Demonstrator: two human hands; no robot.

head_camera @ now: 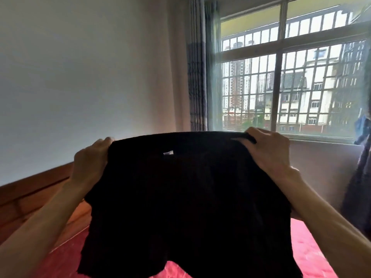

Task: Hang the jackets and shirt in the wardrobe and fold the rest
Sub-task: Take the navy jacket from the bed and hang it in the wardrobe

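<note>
Solid black shorts (190,197) centre frame, tiny white label (168,153); pinkish-red bedcover (313,247) along the bottom, grey striped curtain (197,77) up top, reddish-brown wood panel (30,193) at left.

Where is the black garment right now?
Centre of the head view: left hand and right hand hold the black garment up above the red bedcover.

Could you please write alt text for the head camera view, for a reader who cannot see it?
A black garment is held up by its top edge, left hand gripping one corner and right hand the other, above a red bed cover. Behind are a pale wall, a curtain and a barred window.
</note>
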